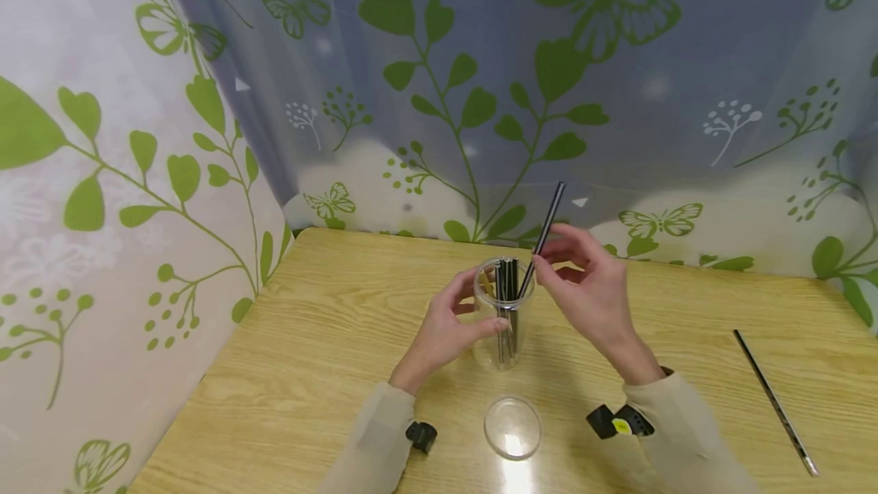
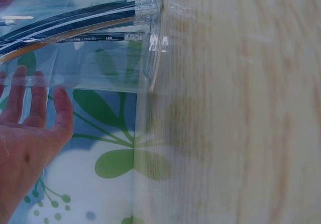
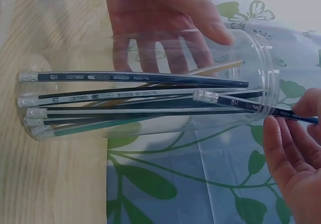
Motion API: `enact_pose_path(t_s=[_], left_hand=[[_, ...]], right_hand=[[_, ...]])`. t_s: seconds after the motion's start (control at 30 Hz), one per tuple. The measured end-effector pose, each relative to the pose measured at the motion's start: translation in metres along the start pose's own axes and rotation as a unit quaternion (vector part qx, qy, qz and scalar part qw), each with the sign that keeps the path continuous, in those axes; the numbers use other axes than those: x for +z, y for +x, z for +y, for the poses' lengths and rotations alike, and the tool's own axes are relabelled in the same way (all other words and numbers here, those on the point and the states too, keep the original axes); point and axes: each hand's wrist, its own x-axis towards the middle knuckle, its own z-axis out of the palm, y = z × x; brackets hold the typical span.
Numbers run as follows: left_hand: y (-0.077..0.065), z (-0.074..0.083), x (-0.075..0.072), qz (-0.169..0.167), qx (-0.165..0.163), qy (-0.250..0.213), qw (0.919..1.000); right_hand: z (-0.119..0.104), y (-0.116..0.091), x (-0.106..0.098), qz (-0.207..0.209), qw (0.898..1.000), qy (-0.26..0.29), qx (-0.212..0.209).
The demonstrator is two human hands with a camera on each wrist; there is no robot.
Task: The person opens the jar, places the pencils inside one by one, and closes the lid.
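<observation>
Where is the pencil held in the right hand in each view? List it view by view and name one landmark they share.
Head: the held pencil slants up from the clear jar at centre, pinched by the right hand.
Left wrist: cannot be told apart from the other pencils in the jar.
Right wrist: the held pencil lies at right, eraser end inside the jar mouth, fingers on it.
Shared landmark: the clear jar.

Clear plastic jar (image 1: 504, 319) upright, open, holding several dark pencils, eraser ends down. One dark pencil (image 1: 545, 235) tilted, eraser end just inside the rim, shaft above right grip.
</observation>
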Motion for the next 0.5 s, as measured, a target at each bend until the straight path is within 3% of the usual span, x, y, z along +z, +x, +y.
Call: enact_pose_path(t_s=[0.27,0.5], left_hand=[[-0.0003,0.0005,0.0004,-0.002,-0.004,-0.001,1.0000],[-0.0005,0.0010,0.0001,0.000,-0.007,-0.004,1.0000]], right_hand=[[0.0032,-0.0048,0.0023,-0.017,0.999,-0.034,0.002],[0.0048,-0.0078,0.0031,-0.039,0.997,-0.055,0.039]])
